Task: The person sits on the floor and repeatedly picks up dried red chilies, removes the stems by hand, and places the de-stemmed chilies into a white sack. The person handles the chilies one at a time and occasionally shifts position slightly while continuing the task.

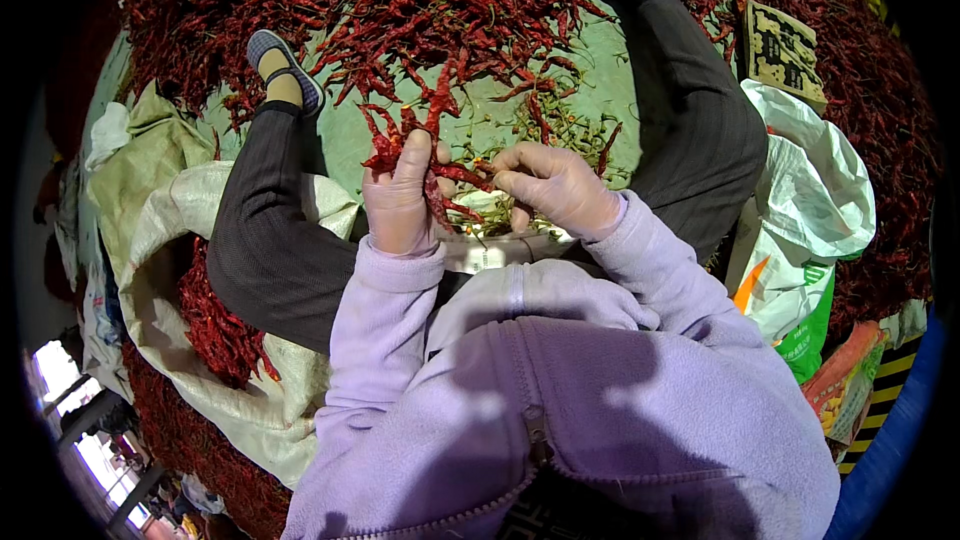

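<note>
My left hand (405, 195), in a thin clear glove, is closed around a bunch of dried red chili peppers (439, 109), whose tips stick out above and below the thumb. Gloved as well, my right hand (559, 184) pinches the stem end (484, 165) of one chili from that bunch between thumb and fingertips. Both hands are above a heap of green chili stems (574, 131) between my legs. A few loose red chilies lie among these stems. Just below the hands shows the pale edge of a sack or container (487, 255), partly hidden by my sleeves.
A large pile of dried red chilies (420, 0) spreads over the green floor sheet (480, 101). At left, an open woven sack (161, 300) holds red chilies (214, 322). A white plastic bag (810, 165) and a printed box (784, 52) stand at right, beside more chilies (877, 127).
</note>
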`<state>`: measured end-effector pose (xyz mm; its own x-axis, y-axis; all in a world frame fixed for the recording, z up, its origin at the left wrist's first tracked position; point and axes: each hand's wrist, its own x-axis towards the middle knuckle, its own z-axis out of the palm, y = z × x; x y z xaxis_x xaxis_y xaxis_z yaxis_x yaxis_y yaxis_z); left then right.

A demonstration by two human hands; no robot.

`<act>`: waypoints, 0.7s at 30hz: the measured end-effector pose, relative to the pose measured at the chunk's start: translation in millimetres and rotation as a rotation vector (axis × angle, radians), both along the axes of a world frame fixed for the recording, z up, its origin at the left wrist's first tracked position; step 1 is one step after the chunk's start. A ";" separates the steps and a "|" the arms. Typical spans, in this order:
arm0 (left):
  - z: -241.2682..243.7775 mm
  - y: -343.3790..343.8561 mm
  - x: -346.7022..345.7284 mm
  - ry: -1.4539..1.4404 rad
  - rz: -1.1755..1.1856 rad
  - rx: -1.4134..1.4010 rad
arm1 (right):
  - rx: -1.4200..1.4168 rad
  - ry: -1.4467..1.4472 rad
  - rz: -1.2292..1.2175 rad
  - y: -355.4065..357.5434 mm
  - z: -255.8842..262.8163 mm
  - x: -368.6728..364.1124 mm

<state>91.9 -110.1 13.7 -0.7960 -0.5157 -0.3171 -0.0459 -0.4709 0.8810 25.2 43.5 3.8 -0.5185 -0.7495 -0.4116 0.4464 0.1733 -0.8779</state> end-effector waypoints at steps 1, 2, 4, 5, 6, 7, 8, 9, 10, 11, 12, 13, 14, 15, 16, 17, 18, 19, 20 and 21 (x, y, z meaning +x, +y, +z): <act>0.3 -0.1 0.7 -0.009 0.015 0.001 | -0.009 -0.015 -0.005 0.2 -0.6 0.9; 0.8 -0.5 1.7 -0.017 0.029 0.001 | -0.017 -0.031 -0.011 0.5 -1.2 2.2; -0.9 -0.7 1.8 -0.021 0.047 -0.024 | -0.042 -0.041 -0.013 1.3 -4.6 4.0; -1.3 -0.1 1.3 -0.020 0.048 -0.029 | -0.045 -0.032 -0.007 2.0 -5.7 4.8; -1.6 0.4 0.7 -0.020 0.049 -0.034 | -0.049 -0.024 0.000 2.9 -6.4 5.8; -1.5 1.0 0.1 -0.020 0.051 -0.040 | -0.053 -0.017 0.005 3.7 -7.1 6.4; -0.9 1.5 0.1 -0.031 0.044 -0.051 | -0.038 0.087 0.022 4.4 -7.9 6.4; -0.4 2.1 0.4 -0.039 0.037 -0.063 | -0.023 0.193 0.038 5.4 -8.9 5.7; 0.2 2.8 1.2 -0.047 0.030 -0.074 | -0.007 0.298 0.053 6.4 -10.1 5.1; 0.5 3.7 3.2 -0.067 0.015 -0.063 | 0.001 0.368 0.054 6.5 -11.2 5.3; 1.0 5.6 5.8 -0.087 -0.004 -0.048 | 0.014 0.438 0.052 6.7 -11.8 6.0; 2.1 7.9 9.2 -0.107 -0.024 -0.035 | 0.027 0.508 0.050 6.8 -13.9 6.6; 3.8 16.5 12.9 -0.140 -0.095 -0.155 | 0.025 0.530 0.020 6.5 -28.7 7.3; 8.7 34.3 13.9 -0.132 -0.184 -0.270 | 0.002 0.587 -0.012 8.7 -47.0 7.1; 0.8 43.7 16.8 0.071 -0.334 -0.779 | -0.034 0.637 -0.040 8.1 -60.5 7.1; 2.1 54.6 23.6 0.088 -0.421 -0.631 | -0.069 0.688 -0.070 9.1 -70.8 4.7; 14.8 60.3 29.7 0.016 -0.687 -0.587 | 0.075 0.512 -0.045 10.4 -72.2 -0.6; 22.8 65.1 29.4 0.112 -0.765 -0.534 | 0.091 0.527 -0.142 12.6 -68.1 -2.8; 32.0 63.0 25.2 -0.022 -0.604 -0.147 | 0.054 0.316 -0.178 15.9 -64.2 -6.8; 40.6 59.9 21.2 -0.150 -0.434 0.235 | 0.019 0.109 -0.217 21.2 -54.7 -11.6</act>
